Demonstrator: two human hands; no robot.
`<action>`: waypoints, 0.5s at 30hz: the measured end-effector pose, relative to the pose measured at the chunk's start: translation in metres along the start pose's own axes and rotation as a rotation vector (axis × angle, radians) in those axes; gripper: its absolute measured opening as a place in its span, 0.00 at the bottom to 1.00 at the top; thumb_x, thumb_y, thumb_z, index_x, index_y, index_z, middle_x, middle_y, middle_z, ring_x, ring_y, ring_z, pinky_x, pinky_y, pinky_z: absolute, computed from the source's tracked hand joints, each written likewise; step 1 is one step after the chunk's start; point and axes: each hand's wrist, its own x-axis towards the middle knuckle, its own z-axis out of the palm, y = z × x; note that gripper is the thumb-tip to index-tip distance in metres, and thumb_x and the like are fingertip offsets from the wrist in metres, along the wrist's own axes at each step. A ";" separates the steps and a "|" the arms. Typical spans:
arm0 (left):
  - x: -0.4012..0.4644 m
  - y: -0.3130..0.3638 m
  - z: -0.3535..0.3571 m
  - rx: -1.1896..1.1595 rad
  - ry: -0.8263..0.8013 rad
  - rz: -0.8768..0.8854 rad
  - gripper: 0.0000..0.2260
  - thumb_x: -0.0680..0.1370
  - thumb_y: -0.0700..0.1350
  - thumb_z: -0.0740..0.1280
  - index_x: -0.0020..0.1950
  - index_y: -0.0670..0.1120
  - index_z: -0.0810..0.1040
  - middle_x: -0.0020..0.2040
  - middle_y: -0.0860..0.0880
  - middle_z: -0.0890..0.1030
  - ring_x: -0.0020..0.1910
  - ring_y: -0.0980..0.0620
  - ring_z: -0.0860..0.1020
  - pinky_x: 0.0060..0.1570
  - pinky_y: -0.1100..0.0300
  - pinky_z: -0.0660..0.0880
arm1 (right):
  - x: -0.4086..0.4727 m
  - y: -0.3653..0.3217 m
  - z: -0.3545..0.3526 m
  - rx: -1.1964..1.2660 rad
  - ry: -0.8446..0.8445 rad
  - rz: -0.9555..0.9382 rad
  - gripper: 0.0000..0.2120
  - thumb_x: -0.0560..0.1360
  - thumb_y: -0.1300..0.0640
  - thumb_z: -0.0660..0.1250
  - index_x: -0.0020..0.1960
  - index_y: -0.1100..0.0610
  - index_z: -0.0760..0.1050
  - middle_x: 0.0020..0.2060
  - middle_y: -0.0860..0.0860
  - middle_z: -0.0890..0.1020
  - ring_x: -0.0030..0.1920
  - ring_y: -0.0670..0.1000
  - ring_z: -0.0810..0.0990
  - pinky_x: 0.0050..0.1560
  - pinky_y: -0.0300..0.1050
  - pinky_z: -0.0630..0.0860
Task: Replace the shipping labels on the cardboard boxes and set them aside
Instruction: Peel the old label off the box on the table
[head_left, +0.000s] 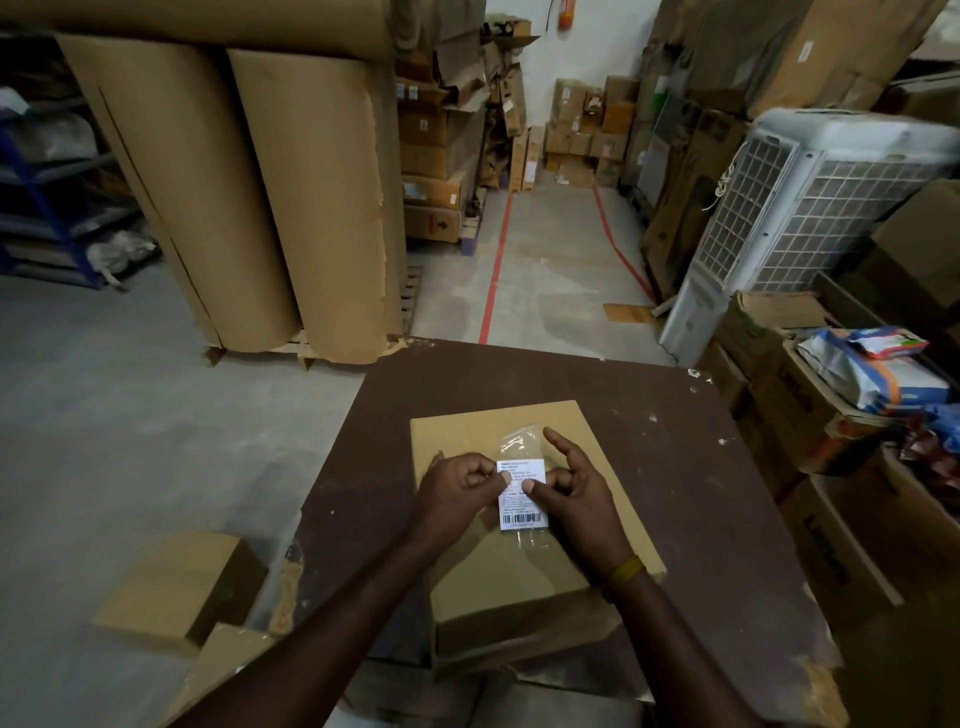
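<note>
Both forearms come in from the bottom edge, a yellow band (626, 569) on the right wrist. Left hand (457, 493) has its fingers curled, thumb and forefinger pinching the left edge of the label (523, 493). Right hand (576, 499) presses its thumb on the label's middle, forefinger stretched out above it, other fingers curled in. Label sits on top of the box (519, 566), under or inside a clear film sleeve (522, 439) that sticks out past it toward the far side; cannot tell if it is being stuck down or peeled. Box lies flat near the middle of the brown table (701, 467), its near end overhanging more cardboard below. Handling guess: label is thin paper, light, floppy, tears easily, so lift from a corner and pull low and slow; film is slippery and creases. Box looks stiff, flat and fairly light; take it by the 2 long sides to move it. Writing: label has small black text lines and 1 barcode at the near end, too small to read. Carton (821, 540) at right has dark lettering, not legible. Off table: 2 plain boxes (176, 582) on the floor at left, 2 big brown paper rolls (249, 197) on a pallet, white air cooler (810, 208) at right, red floor tape (496, 265) down the aisle.
</note>
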 end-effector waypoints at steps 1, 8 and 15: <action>-0.001 0.001 -0.001 -0.028 -0.019 -0.005 0.15 0.74 0.59 0.67 0.42 0.47 0.82 0.38 0.57 0.86 0.39 0.57 0.83 0.75 0.38 0.52 | -0.001 -0.001 0.001 0.010 -0.001 -0.005 0.32 0.76 0.66 0.70 0.76 0.49 0.65 0.42 0.55 0.86 0.46 0.60 0.86 0.50 0.62 0.82; -0.003 0.012 -0.005 -0.280 0.032 -0.104 0.06 0.80 0.41 0.69 0.50 0.38 0.83 0.43 0.46 0.87 0.42 0.49 0.86 0.48 0.50 0.81 | 0.002 0.000 0.001 0.068 0.052 -0.025 0.28 0.76 0.60 0.73 0.74 0.49 0.69 0.40 0.61 0.84 0.48 0.64 0.84 0.56 0.66 0.79; 0.019 0.017 -0.023 -0.550 0.153 -0.258 0.06 0.81 0.37 0.66 0.53 0.38 0.81 0.46 0.44 0.86 0.42 0.49 0.85 0.41 0.61 0.82 | -0.008 -0.007 -0.001 -0.488 0.032 -0.072 0.20 0.83 0.49 0.61 0.74 0.48 0.70 0.71 0.45 0.74 0.69 0.44 0.72 0.73 0.51 0.68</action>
